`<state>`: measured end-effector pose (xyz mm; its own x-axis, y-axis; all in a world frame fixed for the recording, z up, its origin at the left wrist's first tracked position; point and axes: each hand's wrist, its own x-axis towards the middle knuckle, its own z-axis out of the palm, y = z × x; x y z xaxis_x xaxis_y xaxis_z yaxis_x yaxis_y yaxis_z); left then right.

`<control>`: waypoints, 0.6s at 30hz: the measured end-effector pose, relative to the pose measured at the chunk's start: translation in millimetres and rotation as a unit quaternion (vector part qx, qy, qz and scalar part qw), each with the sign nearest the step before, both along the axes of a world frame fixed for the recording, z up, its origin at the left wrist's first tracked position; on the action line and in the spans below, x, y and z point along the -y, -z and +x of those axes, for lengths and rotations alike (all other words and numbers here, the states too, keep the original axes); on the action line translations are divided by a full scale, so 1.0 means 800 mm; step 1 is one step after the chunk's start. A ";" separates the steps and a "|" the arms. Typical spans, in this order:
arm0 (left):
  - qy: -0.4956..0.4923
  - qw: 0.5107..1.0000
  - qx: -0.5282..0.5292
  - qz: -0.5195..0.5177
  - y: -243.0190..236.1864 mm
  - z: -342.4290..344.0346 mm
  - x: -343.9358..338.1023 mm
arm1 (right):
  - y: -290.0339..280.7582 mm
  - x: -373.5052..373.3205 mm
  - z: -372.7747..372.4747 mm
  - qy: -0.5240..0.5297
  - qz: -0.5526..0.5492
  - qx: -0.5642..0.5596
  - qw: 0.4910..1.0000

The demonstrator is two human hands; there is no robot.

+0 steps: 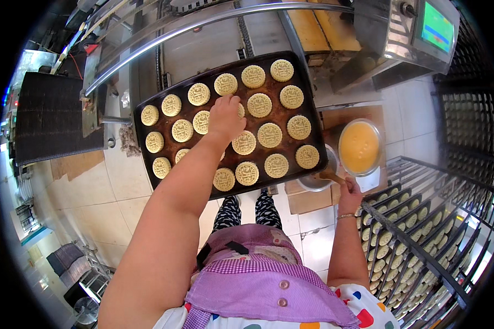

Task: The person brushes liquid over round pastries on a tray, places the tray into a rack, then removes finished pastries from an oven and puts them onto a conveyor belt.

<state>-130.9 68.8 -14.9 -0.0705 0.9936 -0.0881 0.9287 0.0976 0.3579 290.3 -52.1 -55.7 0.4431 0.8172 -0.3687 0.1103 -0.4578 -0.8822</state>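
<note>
A dark baking tray carries rows of pale, round, stamped mooncakes with scalloped edges. My left hand reaches over the middle of the tray, its bent fingers closed around one mooncake, which they mostly cover. Beyond the tray's near right corner, my right hand grips the wooden handle of a brush. The brush's far end lies over a clear bowl partly under the tray, and its bristles cannot be made out. A round container of yellow-orange liquid stands just beyond my right hand.
A metal rail crosses above the machine bed behind the tray. At the right stands a rack loaded with trays of mooncakes. A control box with a lit screen is at the far right. Cardboard lies beneath the bowl.
</note>
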 end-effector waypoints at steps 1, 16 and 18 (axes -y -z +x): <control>-0.005 1.000 -0.004 -0.010 -0.002 -0.001 0.000 | -0.002 -0.002 -0.002 -0.010 -0.006 0.023 1.000; 0.108 0.990 0.087 0.015 -0.057 0.011 0.214 | 0.035 -0.011 -0.018 -0.030 -0.017 -0.038 0.999; 0.096 0.992 0.086 -0.005 -0.052 0.018 0.213 | 0.028 -0.013 -0.024 -0.032 -0.026 -0.022 0.999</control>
